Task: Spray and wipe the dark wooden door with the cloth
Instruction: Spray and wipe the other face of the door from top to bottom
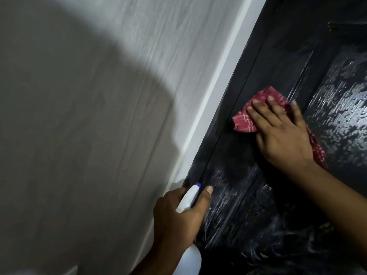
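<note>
The dark wooden door [282, 62] fills the right side, with wet, shiny streaks on its panels. A red checked cloth [244, 122] lies flat against the door's left stile. My right hand [282, 133] presses on it with straight, spread fingers. Lower left, my left hand [178, 217] grips a white spray bottle [187, 200] by its neck. The bottle's blue-tipped nozzle points up along the door's edge, and its body shows below my wrist.
A white door frame strip [216, 92] runs diagonally beside the door. Left of it is a pale wood-grain wall [119, 66], partly in shadow.
</note>
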